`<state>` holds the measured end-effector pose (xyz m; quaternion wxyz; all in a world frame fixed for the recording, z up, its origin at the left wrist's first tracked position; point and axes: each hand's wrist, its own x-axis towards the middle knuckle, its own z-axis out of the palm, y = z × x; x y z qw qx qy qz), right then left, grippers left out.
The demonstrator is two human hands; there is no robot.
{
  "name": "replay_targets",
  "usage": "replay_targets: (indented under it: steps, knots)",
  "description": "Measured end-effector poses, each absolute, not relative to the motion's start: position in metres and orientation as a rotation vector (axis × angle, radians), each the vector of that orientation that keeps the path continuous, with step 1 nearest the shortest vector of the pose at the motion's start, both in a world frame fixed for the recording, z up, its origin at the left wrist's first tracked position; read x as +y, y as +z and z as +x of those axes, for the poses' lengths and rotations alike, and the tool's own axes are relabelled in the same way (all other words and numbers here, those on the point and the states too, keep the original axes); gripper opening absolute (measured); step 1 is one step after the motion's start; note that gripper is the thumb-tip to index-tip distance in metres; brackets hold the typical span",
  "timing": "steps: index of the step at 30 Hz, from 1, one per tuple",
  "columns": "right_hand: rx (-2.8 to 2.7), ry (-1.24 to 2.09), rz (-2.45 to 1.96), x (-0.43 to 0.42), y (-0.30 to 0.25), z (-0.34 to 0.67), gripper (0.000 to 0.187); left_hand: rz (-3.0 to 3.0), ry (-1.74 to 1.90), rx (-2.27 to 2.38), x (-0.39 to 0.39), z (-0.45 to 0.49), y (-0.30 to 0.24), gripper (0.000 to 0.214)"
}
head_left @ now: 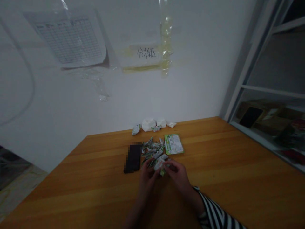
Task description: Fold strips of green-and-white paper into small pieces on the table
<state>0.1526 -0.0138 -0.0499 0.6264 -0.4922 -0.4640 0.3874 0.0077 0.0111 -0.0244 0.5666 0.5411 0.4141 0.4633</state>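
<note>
My left hand (148, 175) and my right hand (178, 174) meet near the middle of the wooden table. Between their fingertips is a small white-and-green packet (159, 164), pinched from both sides; whether it is torn open I cannot tell. Just beyond the fingers lies a loose pile of similar small packets (152, 147). A larger flat green-and-white pouch (174, 145) rests right of the pile. On the left, close to the pile, is a flat black object (133, 159), partly blurred out.
Crumpled white wads (148, 125) and another small packet (136, 129) lie along the table's back edge, against the wall. A printed grid sheet (71, 41) is taped to the wall. At the right, a metal-framed shelf (274, 91) with boxes borders the wooden table (214, 152).
</note>
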Motion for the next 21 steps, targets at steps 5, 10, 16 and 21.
replay_targets:
  steps: [5,10,16,21]
  knots:
    - [-1.322,0.846,-1.043,-0.016,-0.036,0.153,0.011,1.243,1.069,1.011,0.014,0.003,-0.029,0.058]
    - [-1.335,0.855,-1.08,-0.015,-0.039,0.154,0.015,1.288,1.023,1.017,0.011,0.006,-0.028,0.053]
    - [-1.269,0.804,-1.12,-0.015,-0.044,0.155,0.006,1.255,0.909,0.987,0.009,0.009,-0.026,0.047]
    - [-1.108,0.893,-1.03,-0.015,-0.04,0.157,0.032,1.232,0.923,0.907,0.007,0.015,-0.023,0.045]
